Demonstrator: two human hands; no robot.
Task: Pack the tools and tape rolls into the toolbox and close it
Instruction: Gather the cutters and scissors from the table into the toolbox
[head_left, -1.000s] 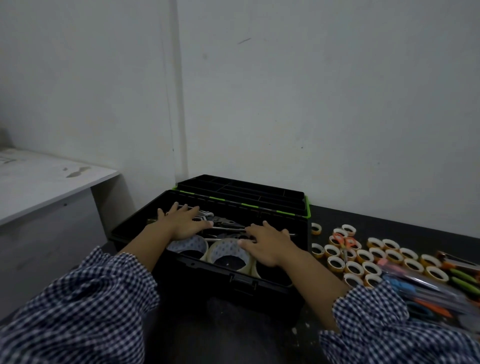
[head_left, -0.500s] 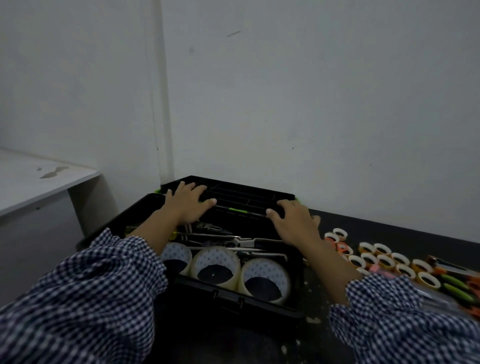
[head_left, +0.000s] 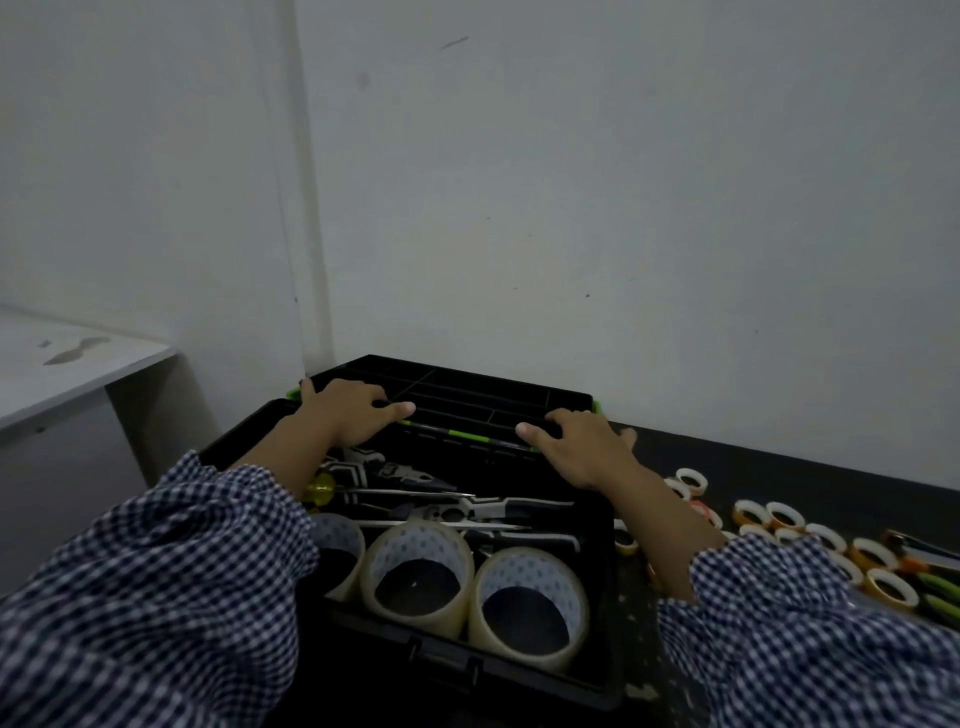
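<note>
The black plastic toolbox (head_left: 587, 686) sits in the back left corner of the dark tabletop (head_left: 810, 467), its green-trimmed lid (head_left: 483, 395) laid back and gripped by the left hand (head_left: 353, 415) and right hand (head_left: 582, 447), seemingly to close it over 3 clear tape rolls (head_left: 415, 561) and steel tools (head_left: 441, 512) inside.

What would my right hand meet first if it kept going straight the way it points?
The open toolbox lid: your right hand grips its near edge. Beyond it probably comes the white wall, though depth is unclear.
</note>
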